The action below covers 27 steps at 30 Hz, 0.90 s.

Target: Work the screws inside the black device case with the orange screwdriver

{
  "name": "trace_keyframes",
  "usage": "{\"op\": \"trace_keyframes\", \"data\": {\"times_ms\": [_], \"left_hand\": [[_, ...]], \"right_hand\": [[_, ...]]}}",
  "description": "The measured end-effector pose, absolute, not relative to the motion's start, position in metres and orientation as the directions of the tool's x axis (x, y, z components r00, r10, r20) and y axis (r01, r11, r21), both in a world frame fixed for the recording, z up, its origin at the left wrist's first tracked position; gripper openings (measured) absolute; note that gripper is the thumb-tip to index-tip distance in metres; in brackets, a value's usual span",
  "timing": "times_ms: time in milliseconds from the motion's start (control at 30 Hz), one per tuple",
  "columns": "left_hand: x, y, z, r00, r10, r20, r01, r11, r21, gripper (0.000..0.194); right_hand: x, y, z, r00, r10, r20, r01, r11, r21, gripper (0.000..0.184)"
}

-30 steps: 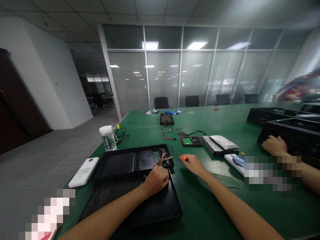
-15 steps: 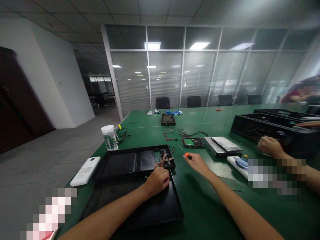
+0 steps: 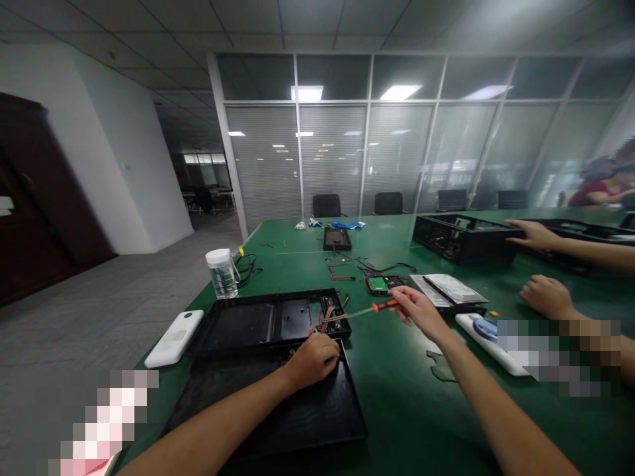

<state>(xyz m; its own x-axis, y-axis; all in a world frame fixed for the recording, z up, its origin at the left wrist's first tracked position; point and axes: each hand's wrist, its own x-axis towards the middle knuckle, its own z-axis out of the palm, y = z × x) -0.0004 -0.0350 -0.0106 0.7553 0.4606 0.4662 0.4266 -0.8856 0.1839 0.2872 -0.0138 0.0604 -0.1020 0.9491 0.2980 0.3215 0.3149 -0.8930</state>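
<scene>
My right hand (image 3: 419, 312) grips a screwdriver (image 3: 385, 305) by its orange and black handle. Its thin shaft points left, the tip near striped wires (image 3: 328, 322) at the right end of an open black casing (image 3: 253, 324). Whether the tip touches anything I cannot tell. My left hand (image 3: 313, 360) is curled closed over the near black panel (image 3: 278, 413), just below those wires; anything inside its fingers is hidden. Beyond my right hand lies a hard drive (image 3: 380, 284) with a green circuit board, beside a silver and black drive unit (image 3: 449, 291).
Another person's hand (image 3: 536, 235) touches a black computer case (image 3: 464, 239) at the right; their other hand (image 3: 548, 296) is closer. A water bottle (image 3: 223, 274) and a white power bank (image 3: 174, 339) stand along the left edge. Loose cables (image 3: 342, 274) lie mid-table.
My right hand has shifted right, and the screwdriver has swung from pointing up-left to pointing left at the wires. The other person's black case has moved farther back and left. My left hand stays.
</scene>
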Motion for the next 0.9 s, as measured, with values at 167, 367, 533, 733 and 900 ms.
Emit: {"op": "trace_keyframes", "data": {"times_ms": [167,367,533,733,900], "left_hand": [[-0.003,-0.036,-0.008,0.681,0.567,0.464,0.468,-0.824,0.32,0.016],[-0.003,-0.035,-0.006,0.673,0.612,0.415,0.497,-0.79,0.358,0.016],[-0.003,-0.033,-0.009,0.67,0.608,0.426,0.499,-0.794,0.348,0.015],[-0.003,-0.033,-0.011,0.669,0.589,0.452,0.479,-0.808,0.344,0.014],[-0.003,-0.033,-0.013,0.664,0.586,0.466,0.474,-0.811,0.343,0.015]], "right_hand": [[0.253,-0.027,0.046,0.03,0.809,0.587,0.501,0.496,-0.709,0.032],[0.231,-0.036,0.031,-0.124,0.712,0.691,0.717,0.546,-0.433,0.027],[0.233,-0.036,0.033,-0.205,0.643,0.738,0.741,0.595,-0.312,0.026],[0.237,-0.035,0.037,-0.185,0.631,0.754,0.76,0.578,-0.297,0.027],[0.235,-0.036,0.036,-0.204,0.642,0.739,0.76,0.579,-0.294,0.028]]}}
